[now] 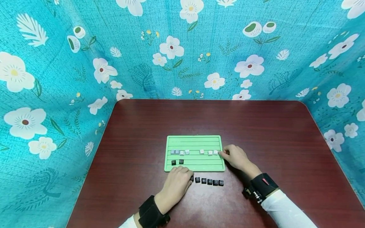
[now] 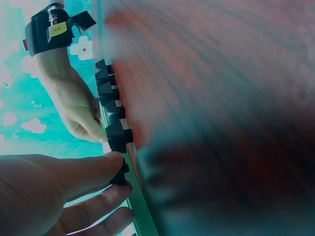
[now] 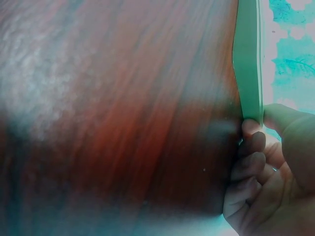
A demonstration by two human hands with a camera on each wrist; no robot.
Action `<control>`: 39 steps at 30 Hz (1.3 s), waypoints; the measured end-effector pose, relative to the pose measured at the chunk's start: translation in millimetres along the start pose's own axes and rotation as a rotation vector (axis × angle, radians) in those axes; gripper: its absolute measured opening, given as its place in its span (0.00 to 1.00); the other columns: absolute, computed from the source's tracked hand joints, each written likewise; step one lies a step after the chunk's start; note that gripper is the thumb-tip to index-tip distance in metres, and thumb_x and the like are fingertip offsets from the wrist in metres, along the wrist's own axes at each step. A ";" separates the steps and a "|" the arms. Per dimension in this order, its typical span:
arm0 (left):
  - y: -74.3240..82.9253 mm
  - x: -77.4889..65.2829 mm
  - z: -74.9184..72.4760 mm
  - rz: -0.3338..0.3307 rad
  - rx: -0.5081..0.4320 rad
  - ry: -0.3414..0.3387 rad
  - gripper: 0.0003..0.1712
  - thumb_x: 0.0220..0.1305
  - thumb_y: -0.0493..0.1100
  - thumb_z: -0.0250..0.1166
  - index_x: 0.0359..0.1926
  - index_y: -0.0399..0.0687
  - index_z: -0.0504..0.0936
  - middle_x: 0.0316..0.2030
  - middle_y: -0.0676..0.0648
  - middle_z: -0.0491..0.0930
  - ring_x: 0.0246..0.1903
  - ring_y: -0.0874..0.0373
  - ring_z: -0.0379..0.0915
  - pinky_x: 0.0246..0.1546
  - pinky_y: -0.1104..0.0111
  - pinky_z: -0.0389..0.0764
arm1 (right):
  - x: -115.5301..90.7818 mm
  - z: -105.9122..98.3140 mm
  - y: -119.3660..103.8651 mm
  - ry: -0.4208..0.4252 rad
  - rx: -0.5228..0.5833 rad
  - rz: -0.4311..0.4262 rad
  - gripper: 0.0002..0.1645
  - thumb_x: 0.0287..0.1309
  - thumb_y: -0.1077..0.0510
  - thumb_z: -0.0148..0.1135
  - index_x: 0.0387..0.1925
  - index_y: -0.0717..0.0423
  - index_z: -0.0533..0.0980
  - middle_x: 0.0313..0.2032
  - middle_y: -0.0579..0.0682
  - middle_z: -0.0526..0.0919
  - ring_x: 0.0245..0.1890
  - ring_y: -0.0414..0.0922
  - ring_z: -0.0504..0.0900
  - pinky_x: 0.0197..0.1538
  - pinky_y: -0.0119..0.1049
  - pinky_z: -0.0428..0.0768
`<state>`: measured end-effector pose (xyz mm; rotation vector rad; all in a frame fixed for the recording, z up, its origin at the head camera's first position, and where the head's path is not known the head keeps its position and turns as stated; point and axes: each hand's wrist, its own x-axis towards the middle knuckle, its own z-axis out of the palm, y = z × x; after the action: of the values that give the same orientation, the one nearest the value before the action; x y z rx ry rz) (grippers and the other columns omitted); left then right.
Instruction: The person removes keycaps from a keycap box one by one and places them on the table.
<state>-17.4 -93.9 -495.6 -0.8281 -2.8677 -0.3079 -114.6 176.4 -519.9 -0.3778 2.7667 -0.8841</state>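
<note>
Left grip (image 1: pixel 177 181) pinches a black keycap (image 2: pixel 119 176) just off the near edge of a green board (image 1: pixel 194 142); the right grip (image 1: pixel 235 155) holds the board's right side. Five loose keycaps (image 1: pixel 209 182) line the tabletop (image 1: pixel 137 142) beside it; pale keycaps (image 1: pixel 201 152) sit on the board. The left hand mostly hides its keycap.

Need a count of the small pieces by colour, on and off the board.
Black pieces: 8 (2 on the green board, 6 off it, one of those pinched by the left hand)
Pale pieces, white or bluish: 7, all on the board
Total visible: 15
</note>
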 end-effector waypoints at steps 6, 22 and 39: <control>-0.1 -1.0 2.0 -0.006 0.010 -0.011 0.07 0.50 0.47 0.69 0.31 0.53 0.82 0.27 0.56 0.78 0.30 0.60 0.71 0.30 0.69 0.68 | 0.4 0.4 0.5 0.003 -0.003 0.001 0.24 0.61 0.46 0.56 0.13 0.49 0.64 0.11 0.42 0.57 0.11 0.40 0.53 0.19 0.32 0.53; -0.4 -2.4 5.8 0.012 0.016 -0.020 0.08 0.48 0.48 0.70 0.29 0.54 0.80 0.27 0.56 0.77 0.28 0.61 0.70 0.28 0.69 0.66 | 0.7 0.8 0.3 0.012 -0.012 -0.011 0.24 0.61 0.46 0.56 0.13 0.49 0.64 0.12 0.42 0.57 0.11 0.40 0.53 0.19 0.33 0.52; 0.5 -3.1 5.1 0.008 0.034 -0.026 0.10 0.47 0.50 0.71 0.31 0.54 0.81 0.27 0.56 0.77 0.29 0.60 0.70 0.29 0.69 0.66 | -0.1 0.4 0.9 0.002 -0.007 -0.014 0.25 0.61 0.46 0.55 0.12 0.49 0.62 0.11 0.41 0.55 0.11 0.40 0.52 0.19 0.33 0.52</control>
<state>-15.0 -93.9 -501.1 -0.8437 -2.8847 -0.2491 -114.5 176.9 -520.7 -0.3981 2.7733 -0.8783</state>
